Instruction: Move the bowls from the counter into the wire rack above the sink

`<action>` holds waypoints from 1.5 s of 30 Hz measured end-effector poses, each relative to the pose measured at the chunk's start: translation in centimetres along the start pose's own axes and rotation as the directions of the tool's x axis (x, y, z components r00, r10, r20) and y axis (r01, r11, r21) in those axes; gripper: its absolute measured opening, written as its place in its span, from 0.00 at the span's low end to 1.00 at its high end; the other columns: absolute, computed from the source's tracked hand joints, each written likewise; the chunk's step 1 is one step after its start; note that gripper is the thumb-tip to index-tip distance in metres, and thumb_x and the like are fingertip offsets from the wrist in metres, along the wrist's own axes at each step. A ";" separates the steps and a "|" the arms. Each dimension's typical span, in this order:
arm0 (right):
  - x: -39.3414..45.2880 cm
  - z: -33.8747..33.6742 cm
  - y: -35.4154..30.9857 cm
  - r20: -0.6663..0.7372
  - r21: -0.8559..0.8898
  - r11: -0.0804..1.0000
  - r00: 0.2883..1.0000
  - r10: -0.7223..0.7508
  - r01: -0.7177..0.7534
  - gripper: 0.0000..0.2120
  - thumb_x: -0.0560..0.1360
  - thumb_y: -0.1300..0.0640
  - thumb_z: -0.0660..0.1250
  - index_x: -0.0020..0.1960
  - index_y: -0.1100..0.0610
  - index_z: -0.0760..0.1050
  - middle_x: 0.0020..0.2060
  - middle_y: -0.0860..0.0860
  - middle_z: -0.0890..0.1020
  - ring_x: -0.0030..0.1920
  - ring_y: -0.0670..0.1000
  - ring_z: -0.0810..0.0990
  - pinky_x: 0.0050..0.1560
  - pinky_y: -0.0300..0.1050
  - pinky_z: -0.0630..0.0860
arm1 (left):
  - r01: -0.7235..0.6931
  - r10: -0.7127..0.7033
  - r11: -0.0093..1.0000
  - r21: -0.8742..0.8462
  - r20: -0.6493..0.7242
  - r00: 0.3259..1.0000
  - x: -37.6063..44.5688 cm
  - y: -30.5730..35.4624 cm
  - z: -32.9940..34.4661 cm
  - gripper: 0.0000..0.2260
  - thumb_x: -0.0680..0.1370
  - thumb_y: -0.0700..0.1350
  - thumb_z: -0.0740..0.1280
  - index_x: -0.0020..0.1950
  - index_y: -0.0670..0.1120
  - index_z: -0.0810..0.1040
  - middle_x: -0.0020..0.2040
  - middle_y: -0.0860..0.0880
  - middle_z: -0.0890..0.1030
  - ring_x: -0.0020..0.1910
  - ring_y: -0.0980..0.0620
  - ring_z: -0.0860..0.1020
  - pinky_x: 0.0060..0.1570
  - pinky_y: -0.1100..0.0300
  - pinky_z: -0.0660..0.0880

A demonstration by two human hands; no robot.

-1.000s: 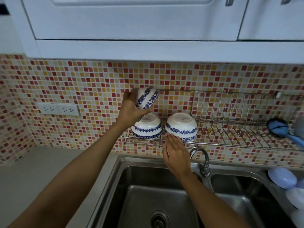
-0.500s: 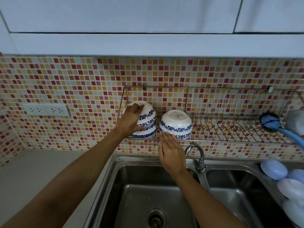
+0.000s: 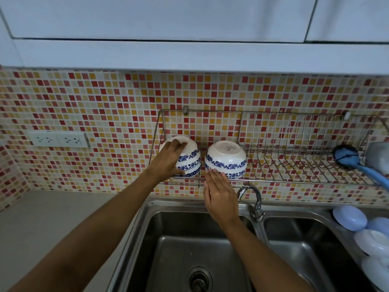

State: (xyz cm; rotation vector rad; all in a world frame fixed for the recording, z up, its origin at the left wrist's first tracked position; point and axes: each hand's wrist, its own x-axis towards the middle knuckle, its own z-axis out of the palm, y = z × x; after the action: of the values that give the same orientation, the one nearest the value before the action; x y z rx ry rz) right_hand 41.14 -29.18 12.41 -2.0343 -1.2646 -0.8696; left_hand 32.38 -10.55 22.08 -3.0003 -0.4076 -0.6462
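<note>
Left hand (image 3: 171, 158) cups stacked bowls (image 3: 190, 160); right hand (image 3: 221, 193) below single bowl (image 3: 225, 160).

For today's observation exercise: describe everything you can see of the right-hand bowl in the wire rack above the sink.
The right-hand bowl is white and glossy, seemingly ceramic, with a band of dark blue flowers near its rim. It sits upside down, its round foot ring facing up and slightly toward the camera, with a faint mark inside the ring. It rests on the wire rack, beside a stack of matching bowls at the rack's left end. The right hand has its fingertips at the bowl's lower edge.
</note>
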 end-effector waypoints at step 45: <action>1.7 -3.4 3.8 0.295 -0.185 0.948 0.906 0.304 -0.258 0.33 0.78 0.42 0.27 0.77 0.58 0.44 0.77 0.55 0.49 0.76 0.53 0.42 0.76 0.56 0.40 | 0.347 -0.375 0.922 -0.172 -0.171 0.911 -4.5 1.9 5.1 0.33 0.78 0.62 0.40 0.76 0.44 0.35 0.77 0.43 0.37 0.77 0.47 0.37 0.76 0.48 0.44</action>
State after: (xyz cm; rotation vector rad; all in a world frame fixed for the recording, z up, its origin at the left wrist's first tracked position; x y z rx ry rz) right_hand 44.50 -32.27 15.30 -2.4742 -1.0505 -0.5181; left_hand 30.94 -13.02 15.55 -2.9630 -0.9578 -1.0348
